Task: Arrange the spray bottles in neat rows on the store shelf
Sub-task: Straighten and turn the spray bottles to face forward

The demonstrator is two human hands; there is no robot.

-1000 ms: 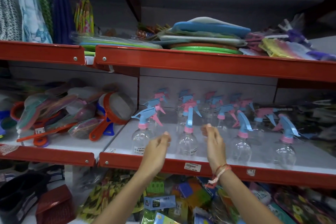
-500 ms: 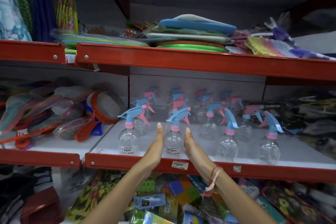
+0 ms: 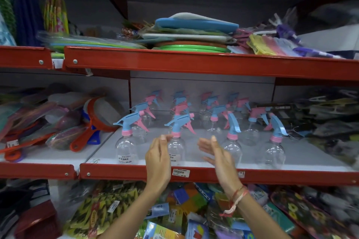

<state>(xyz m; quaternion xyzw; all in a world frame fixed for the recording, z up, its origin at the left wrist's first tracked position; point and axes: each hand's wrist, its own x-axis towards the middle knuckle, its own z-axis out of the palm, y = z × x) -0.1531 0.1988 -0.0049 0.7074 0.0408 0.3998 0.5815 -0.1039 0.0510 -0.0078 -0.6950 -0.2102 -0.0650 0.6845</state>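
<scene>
Your spray bottles [image 3: 126, 148] have clear bodies, pink collars and heads that mix light blue with pink; some carry blue heads with pink triggers, others pink heads with blue triggers. Small white labels with dark print sit on the front ones. The shelf [image 3: 303, 162] under them is white with a red front edge [image 3: 124, 173], and the shelf above [image 3: 194, 64] shows the same red. Up there you have green rings [image 3: 192, 47], a blue pad [image 3: 196, 25] and yellow packets [image 3: 260, 43]. To the side lies an orange-handled sieve [image 3: 97, 120]. A red and white thread [image 3: 236, 199] circles your right wrist.
</scene>
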